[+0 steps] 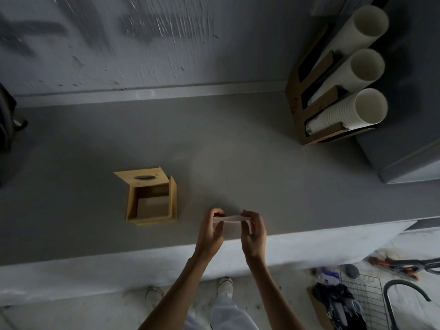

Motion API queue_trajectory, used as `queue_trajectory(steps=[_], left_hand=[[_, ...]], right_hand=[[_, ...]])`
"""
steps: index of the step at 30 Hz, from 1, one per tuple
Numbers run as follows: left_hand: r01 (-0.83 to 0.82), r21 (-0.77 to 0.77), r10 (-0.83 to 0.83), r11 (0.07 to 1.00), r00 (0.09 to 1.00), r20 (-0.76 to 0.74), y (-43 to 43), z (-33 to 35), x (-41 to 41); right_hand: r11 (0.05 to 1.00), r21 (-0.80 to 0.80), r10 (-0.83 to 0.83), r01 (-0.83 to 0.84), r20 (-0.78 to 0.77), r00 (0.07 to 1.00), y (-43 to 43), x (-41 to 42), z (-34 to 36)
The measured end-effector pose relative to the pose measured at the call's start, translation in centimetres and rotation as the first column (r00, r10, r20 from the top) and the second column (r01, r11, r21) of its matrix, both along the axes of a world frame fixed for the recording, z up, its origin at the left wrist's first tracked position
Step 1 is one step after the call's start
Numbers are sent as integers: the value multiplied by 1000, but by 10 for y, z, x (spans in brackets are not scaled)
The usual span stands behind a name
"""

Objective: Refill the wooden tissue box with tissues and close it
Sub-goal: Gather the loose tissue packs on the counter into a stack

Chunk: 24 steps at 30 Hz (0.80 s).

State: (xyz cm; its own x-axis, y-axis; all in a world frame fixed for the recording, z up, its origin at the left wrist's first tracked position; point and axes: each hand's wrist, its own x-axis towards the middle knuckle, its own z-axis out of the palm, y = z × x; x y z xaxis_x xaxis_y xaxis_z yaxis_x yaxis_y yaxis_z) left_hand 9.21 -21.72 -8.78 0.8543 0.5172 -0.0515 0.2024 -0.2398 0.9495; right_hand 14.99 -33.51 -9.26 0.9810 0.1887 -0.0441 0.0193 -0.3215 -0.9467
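A small wooden tissue box (173, 200) stands open on the grey counter, left of centre. Its lid (141, 177), with an oval slot, is swung back at the far side. Inside, the box shows a pale layer at the bottom. To the right of the box, near the counter's front edge, I hold a thin flat stack of tissues (231, 219) between both hands. My left hand (210, 233) grips its left end and my right hand (254, 232) grips its right end, a little above the counter.
A wooden cup dispenser (316, 110) with three stacks of white paper cups stands at the back right against a grey appliance (409, 148). A dark object (7, 125) sits at the far left. Below the counter edge lie a wire basket (364, 303), tools and clutter on the floor.
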Motion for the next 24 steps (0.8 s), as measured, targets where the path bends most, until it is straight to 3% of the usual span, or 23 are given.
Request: queue_trajectory(steps=[8,17,21,24], left_hand=[[8,24,-7,1000,998,-57,3,-6,3],[-8,-150,-9,989,994,-112,-5,5,11],[6,-119,-18,993,995,-102,-4,2,8],[-23,-10,22,1000,995,-93,1,-3,5]], right_hand=[[997,42,58,-57,-32,998,-4,1,5],[992,61,115,-113,-34,993,-2,-2,5],[995,33,97,-97,-24,995,-2,-2,2],[998,-11,56,-56,-34,998,-5,2,1]])
